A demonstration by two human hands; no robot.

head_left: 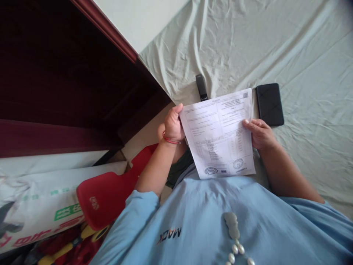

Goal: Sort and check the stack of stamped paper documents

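Between my two hands is a printed form, held up over my lap, with boxes of text, round stamps near its lower edge and a small square code at its top right. My left hand, with a red string bracelet at the wrist, grips the upper left edge. My right hand pinches the right edge, thumb on the front and fingers behind. Just past the top edge a black stapler-like object lies on the sheet, its near end by the paper. A black phone or wallet-like rectangle lies beyond my right hand.
A wrinkled pale sheet covers the bed surface ahead and right. Dark reddish-brown wooden furniture stands at left. Below it are a red plastic piece, a white printed sack and a yellow-and-red object.
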